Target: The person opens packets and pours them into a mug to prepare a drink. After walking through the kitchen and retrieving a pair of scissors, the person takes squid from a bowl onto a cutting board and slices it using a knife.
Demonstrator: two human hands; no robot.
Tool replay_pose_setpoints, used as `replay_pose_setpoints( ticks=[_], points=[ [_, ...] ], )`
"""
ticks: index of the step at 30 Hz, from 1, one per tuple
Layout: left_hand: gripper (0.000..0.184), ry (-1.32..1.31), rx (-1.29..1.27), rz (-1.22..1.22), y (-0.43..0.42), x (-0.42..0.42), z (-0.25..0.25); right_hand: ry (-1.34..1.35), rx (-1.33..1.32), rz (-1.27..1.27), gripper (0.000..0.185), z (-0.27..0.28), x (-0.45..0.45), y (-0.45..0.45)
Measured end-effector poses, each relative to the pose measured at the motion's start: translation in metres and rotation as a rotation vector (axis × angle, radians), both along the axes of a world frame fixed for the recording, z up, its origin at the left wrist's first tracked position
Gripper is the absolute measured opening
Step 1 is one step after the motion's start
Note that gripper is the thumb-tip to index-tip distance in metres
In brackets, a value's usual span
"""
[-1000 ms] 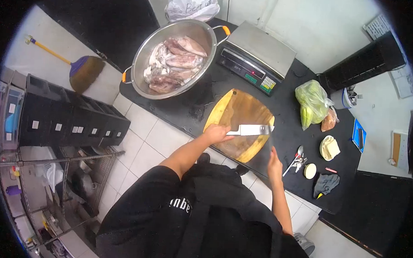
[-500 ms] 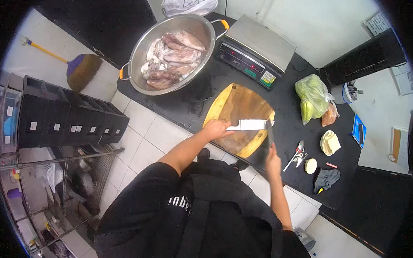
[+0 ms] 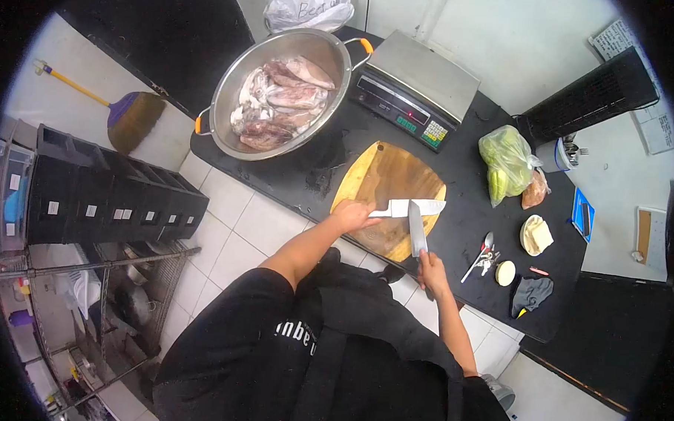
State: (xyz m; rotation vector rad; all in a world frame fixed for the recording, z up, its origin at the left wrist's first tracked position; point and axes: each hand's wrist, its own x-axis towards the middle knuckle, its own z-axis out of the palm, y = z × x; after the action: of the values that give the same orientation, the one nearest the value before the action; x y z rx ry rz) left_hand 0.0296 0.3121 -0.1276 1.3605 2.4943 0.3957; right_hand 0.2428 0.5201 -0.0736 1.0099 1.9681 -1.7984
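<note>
The left hand (image 3: 354,215) is closed, its fingers curled around the white handle of a broad, smooth steel knife (image 3: 396,209), whose long blade points away to that hand's right. The right hand (image 3: 432,274) is likewise closed in a fist, gripping a second knife (image 3: 418,232), whose flat grey blade rises forward from the fist and crosses over the first blade; whether the two edges touch is hard to tell. So the first knife lies just ahead and to the left of the right hand, and the second knife's blade lies to the right of the left hand. Beneath the crossed blades and ahead of both hands is a wooden cutting board (image 3: 390,171) with rounded sides, its brown, streaky grain edged in pale yellow, on a matte black counter (image 3: 464,187). Well ahead and to the left of the left hand, a shiny metal basin (image 3: 319,50) with orange-gripped handles holds limp, wet-looking pinkish-white pieces (image 3: 285,101). Beyond the board is a scale (image 3: 425,74) with a flat metal top. Right of the right hand lie a metal spoon (image 3: 479,256) and a crumpled dark cloth (image 3: 532,295). Compared with half a second ago, the right hand has come closer to the left, and its blade has slid from near the first knife's tip toward that knife's handle.
</note>
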Motion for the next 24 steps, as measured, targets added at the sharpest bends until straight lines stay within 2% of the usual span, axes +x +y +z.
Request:
replay_pose_setpoints(
  ticks=[2, 4, 6, 7, 9, 10, 11, 12, 14, 18, 21, 22, 24],
  points=[
    [0.049, 0.002, 0.005, -0.009, 0.001, 0.000, 0.003, -0.111, 0.436, 0.110, 0.042, -0.017, -0.021, 0.014],
    [0.047, 0.004, 0.032, -0.014, 0.003, 0.000, -0.005, -0.025, 0.598, -0.047, 0.050, -0.045, -0.053, 0.050],
    [0.046, 0.017, 0.054, -0.025, -0.003, 0.000, -0.009, 0.098, 0.896, -0.002, 0.055, -0.065, -0.073, 0.083],
    [0.045, 0.021, 0.061, -0.018, -0.003, 0.001, -0.011, -0.017, 0.702, -0.057, 0.053, -0.007, -0.077, 0.059],
    [0.044, 0.010, 0.038, -0.014, -0.001, -0.001, -0.003, 0.264, 0.888, 0.088, 0.048, -0.029, -0.034, 0.040],
    [0.044, 0.009, 0.045, -0.011, 0.000, -0.006, -0.003, 0.274, 0.865, 0.166, 0.045, -0.030, -0.010, 0.023],
    [0.044, 0.013, 0.044, -0.014, 0.001, -0.007, -0.005, 0.110, 0.643, 0.103, 0.044, 0.014, -0.001, -0.014],
    [0.044, 0.007, 0.037, -0.025, 0.000, -0.002, -0.009, -0.162, 0.435, 0.064, 0.045, 0.045, -0.007, -0.035],
    [0.044, 0.029, 0.072, -0.035, 0.000, -0.002, -0.016, 0.109, 0.816, 0.130, 0.045, -0.046, -0.001, -0.005],
    [0.042, 0.049, 0.099, -0.027, 0.001, -0.002, -0.015, 0.060, 0.909, 0.015, 0.043, -0.041, -0.084, 0.064],
    [0.043, 0.056, 0.069, -0.032, 0.001, -0.001, -0.015, 0.136, 0.884, 0.055, 0.044, -0.023, -0.067, 0.057],
    [0.044, 0.051, 0.024, -0.021, 0.001, -0.002, -0.017, 0.221, 0.855, 0.088, 0.044, -0.015, -0.046, 0.036],
    [0.045, 0.011, -0.001, -0.031, 0.002, -0.003, -0.014, 0.225, 0.774, 0.130, 0.046, -0.018, -0.002, -0.009]
  ],
)
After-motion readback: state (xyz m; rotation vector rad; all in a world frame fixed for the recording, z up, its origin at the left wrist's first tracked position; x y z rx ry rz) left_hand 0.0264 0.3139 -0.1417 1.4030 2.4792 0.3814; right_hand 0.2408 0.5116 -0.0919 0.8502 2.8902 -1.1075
